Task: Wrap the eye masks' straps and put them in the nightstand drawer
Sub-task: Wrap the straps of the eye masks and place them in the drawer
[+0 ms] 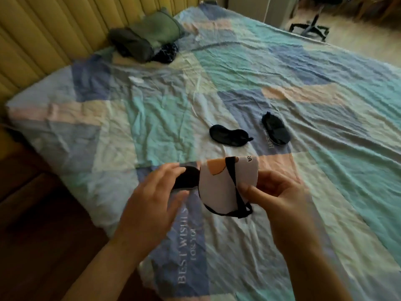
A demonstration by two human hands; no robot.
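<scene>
1. A wide bed (238, 83) fills most of the view, covered by a wrinkled patchwork sheet (152, 118) in blocks of teal, blue, peach and pale cream; the words "BEST WISHES" are printed on a blue block near the bottom.
2. Along the left runs a yellow padded headboard (43, 29) with upright ribs.
3. Dark wooden flooring (32, 213) shows at lower left beside the bed.
4. At top right, past the far edge of the bed, stand the black wheeled base of an office chair (310, 27) and a pale floor (the rest there is too dim to make out).
5. A pile of folded clothes (147, 38), grey and green, lies on the bed close to the headboard.
6. Two dark eye masks rest on the sheet in the middle of the bed: one (227, 137) to the left, the other (275, 129) just beside it to the right, not touching.
7. A white eye mask (219, 185) with an orange patch is held above the near part of the bed; its black strap (233, 181) crosses its face and loops out below.
8. The right hand (280, 192) is closed on the right edge of the white mask, thumb pressing on the strap.
9. The left hand (156, 187) has its fingers closed around the mask's dark left end, motion-blurred.
</scene>
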